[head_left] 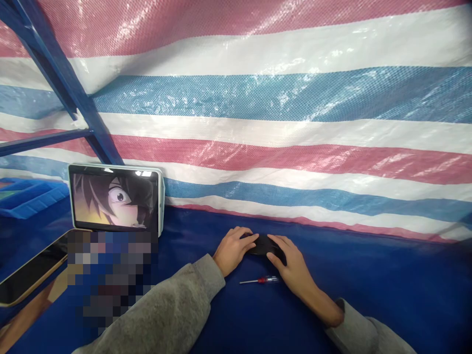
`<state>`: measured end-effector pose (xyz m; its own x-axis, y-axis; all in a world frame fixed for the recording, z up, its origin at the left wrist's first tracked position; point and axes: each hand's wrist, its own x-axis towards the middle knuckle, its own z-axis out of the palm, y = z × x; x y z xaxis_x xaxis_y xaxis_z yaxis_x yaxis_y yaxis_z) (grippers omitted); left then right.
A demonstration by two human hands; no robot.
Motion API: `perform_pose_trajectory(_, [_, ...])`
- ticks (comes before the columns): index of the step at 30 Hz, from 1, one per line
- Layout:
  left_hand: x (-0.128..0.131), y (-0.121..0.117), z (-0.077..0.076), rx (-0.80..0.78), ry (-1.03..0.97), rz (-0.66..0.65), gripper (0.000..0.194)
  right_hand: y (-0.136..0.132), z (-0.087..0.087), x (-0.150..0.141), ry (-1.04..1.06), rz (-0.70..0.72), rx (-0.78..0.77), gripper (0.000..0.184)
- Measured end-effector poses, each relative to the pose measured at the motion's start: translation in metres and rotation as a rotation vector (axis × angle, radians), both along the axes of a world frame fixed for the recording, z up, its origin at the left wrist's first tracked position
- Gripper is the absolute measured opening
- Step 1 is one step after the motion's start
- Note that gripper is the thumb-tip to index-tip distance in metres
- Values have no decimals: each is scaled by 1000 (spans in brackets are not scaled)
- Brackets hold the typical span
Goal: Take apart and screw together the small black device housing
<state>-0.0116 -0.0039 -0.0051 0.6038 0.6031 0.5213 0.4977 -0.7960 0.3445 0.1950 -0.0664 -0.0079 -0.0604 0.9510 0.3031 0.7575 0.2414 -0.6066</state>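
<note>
Both hands rest on a small black object [262,244] lying on the dark blue table cover [368,290]. My left hand [232,248] curls its fingers round the object's left end. My right hand [289,263] lays its fingers over the right side and grips it. What the object is cannot be made out. A small screwdriver [260,280] with a red and clear handle lies on the cover just in front of the hands, untouched. Grey sleeves cover both forearms.
A tablet [116,199] showing a cartoon stands propped at the left. A dark flat screen [31,270] lies at the far left edge. A striped red, white and blue tarpaulin [280,108] forms the back wall. Blue metal frame bars [70,83] and a blue tray [29,196] stand at the left.
</note>
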Motion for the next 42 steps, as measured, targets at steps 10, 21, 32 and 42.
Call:
perform_pose_trajectory(10, [-2,-1,0,9,-99,-29,21,-1,-2,-1,-21,3,54,43])
perform_pose_trajectory(21, [-2,2,2,28,-100,25,17,0,-1,0,-22,1,27,42])
perform_pose_trajectory(32, [0,-5,9,75,-214,-23,17,-1,0,-1,-16,2,49,41])
perform_pose_trajectory(42, [0,-5,8,52,-203,-32,15,0,-1,-1,-17,11,23,43])
